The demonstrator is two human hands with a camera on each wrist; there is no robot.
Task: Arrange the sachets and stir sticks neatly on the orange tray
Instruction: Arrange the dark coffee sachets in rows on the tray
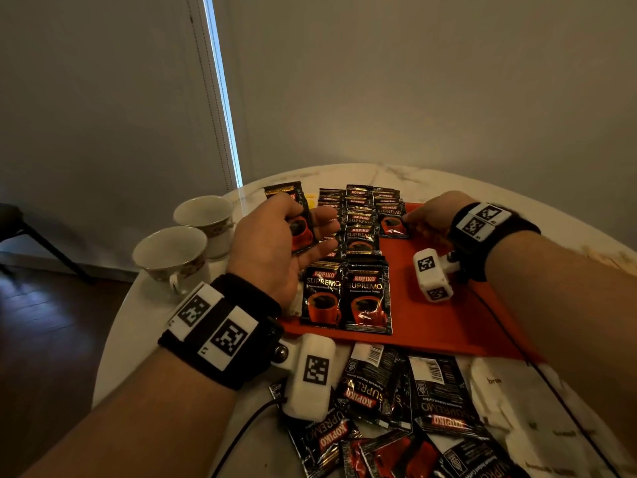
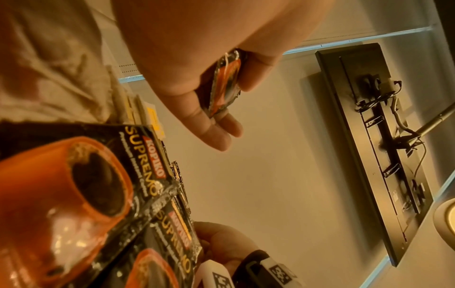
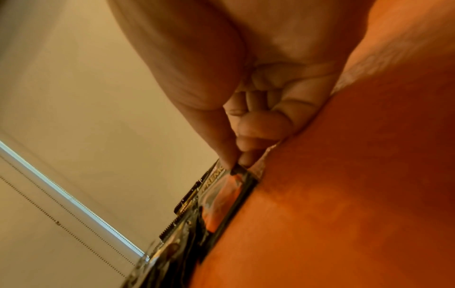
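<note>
An orange tray (image 1: 448,322) lies on the marble table with black Kopiko coffee sachets laid in overlapping columns; the nearest pair (image 1: 346,298) lies side by side. My left hand (image 1: 275,243) hovers over the tray's left side and holds one sachet (image 1: 300,219) between thumb and fingers; the left wrist view shows this sachet (image 2: 225,83) in the hand (image 2: 197,78). My right hand (image 1: 427,215) rests on the tray at the back and pinches the right edge of the front sachet (image 1: 393,222) of the right column. Thumb and forefinger (image 3: 231,157) nip that sachet (image 3: 221,198). No stir sticks are visible.
A loose heap of sachets (image 1: 396,408) lies in front of the tray. Two white teacups (image 1: 172,253) (image 1: 206,212) stand at the table's left edge. A yellow packet (image 1: 312,201) peeks out behind the left column. White paper (image 1: 517,408) lies front right. The tray's right half is bare.
</note>
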